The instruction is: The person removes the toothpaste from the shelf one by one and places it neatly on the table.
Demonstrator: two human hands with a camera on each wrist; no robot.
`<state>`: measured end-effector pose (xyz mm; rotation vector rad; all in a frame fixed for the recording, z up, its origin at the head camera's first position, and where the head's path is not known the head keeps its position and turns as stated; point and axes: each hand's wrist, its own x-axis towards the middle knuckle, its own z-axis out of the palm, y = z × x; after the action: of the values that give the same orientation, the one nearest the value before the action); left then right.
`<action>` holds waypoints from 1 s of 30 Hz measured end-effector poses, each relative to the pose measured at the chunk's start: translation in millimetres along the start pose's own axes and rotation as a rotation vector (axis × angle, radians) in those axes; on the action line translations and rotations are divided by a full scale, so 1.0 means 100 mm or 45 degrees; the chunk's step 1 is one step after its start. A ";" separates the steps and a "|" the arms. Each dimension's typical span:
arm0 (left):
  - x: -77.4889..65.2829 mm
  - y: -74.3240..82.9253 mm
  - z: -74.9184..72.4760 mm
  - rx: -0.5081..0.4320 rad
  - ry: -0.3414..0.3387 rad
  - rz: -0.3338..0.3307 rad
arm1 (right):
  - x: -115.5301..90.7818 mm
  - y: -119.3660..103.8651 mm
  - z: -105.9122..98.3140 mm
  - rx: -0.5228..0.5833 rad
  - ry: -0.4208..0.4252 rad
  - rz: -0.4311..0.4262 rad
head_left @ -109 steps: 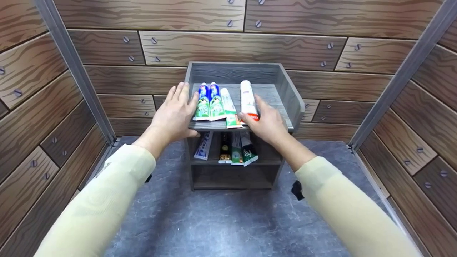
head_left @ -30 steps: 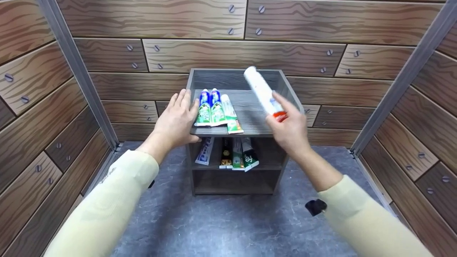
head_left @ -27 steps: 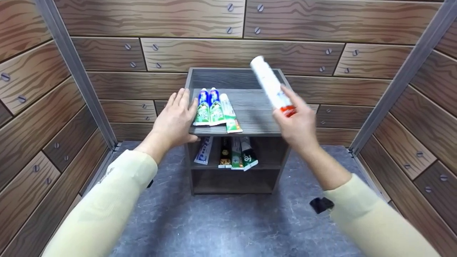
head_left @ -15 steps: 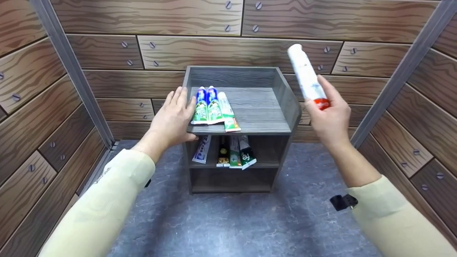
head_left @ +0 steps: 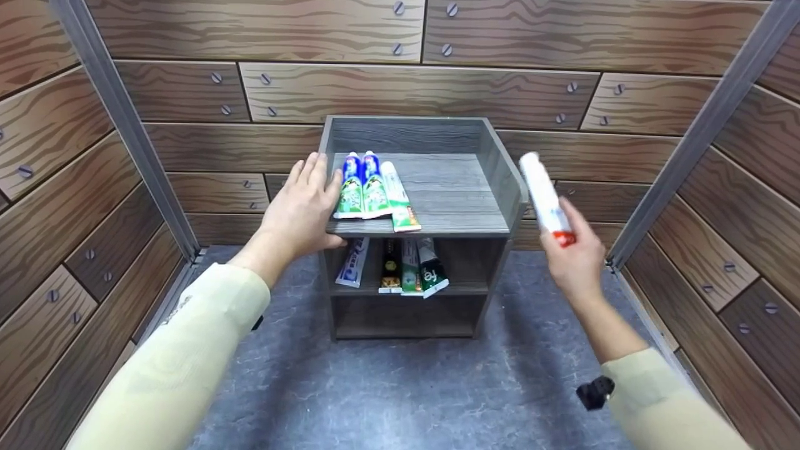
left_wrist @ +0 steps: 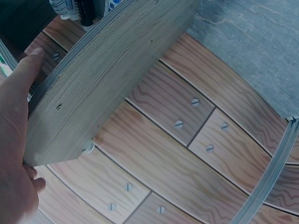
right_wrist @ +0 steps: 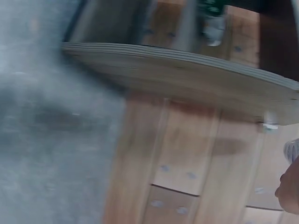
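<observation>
In the head view my right hand (head_left: 575, 262) holds a white toothpaste tube (head_left: 542, 190) by its red end, in the air right of a small grey wooden shelf (head_left: 450, 212). My left hand (head_left: 297, 215) grips the shelf's left side panel, its fingers reaching along the top and its thumb at the front edge; the left wrist view shows the panel (left_wrist: 103, 74) between thumb and fingertips. On the top board beside it lie two blue-and-green toothpaste tubes (head_left: 362, 187) and a white-and-green tube (head_left: 400, 197). The right wrist view is blurred, with only part of my hand (right_wrist: 290, 189) at its edge.
The middle compartment holds a purple-and-white tube (head_left: 354, 262), a black-and-gold tube (head_left: 391, 265) and two green tubes, one of them dark green (head_left: 431, 269). A bottom compartment (head_left: 406, 319) lies below. Wood-patterned walls (head_left: 400, 94) enclose the grey floor (head_left: 400, 394).
My right hand has lifted the white toothpaste tube off the top board, carried it right past the shelf's side, then lowered it. My left hand stays on the shelf.
</observation>
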<state>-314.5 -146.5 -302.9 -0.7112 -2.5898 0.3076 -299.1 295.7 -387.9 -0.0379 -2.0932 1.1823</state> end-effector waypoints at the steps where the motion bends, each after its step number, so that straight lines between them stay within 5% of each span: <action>1: 0.00 0.00 0.00 0.001 -0.001 -0.001 | -0.06 0.08 0.02 -0.012 -0.009 0.019; 15: 0.03 0.01 -0.04 0.013 -0.035 -0.002 | -0.89 0.91 0.37 -0.168 -0.125 0.190; 30: 0.01 0.00 -0.01 0.017 -0.050 -0.006 | -1.39 1.30 0.60 -0.172 -0.250 0.246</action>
<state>-314.8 -146.2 -302.1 -0.7013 -2.6240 0.3401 -272.3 277.4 -585.0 -0.1984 -2.3842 1.1951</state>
